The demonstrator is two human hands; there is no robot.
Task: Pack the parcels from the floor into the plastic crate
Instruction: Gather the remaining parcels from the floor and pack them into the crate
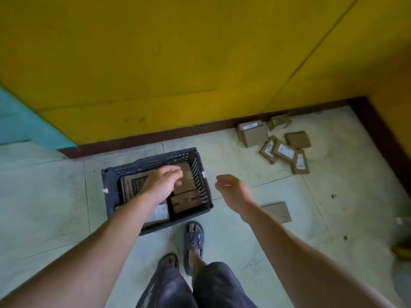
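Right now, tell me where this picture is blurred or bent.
Head view: the left hand over the crate is smeared by motion; labels on the floor parcels are too soft to read; the wide lens bows the skirting board; lighting is even, no glare.

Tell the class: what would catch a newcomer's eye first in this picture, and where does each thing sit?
The bright yellow wall fills the whole upper half. Below it, at centre, a dark plastic crate stands on the pale floor with brown parcels already inside, and the left hand hangs open above them while the right hand hovers empty just beside the crate. In the far right corner, a loose cluster of parcels lies on the floor.
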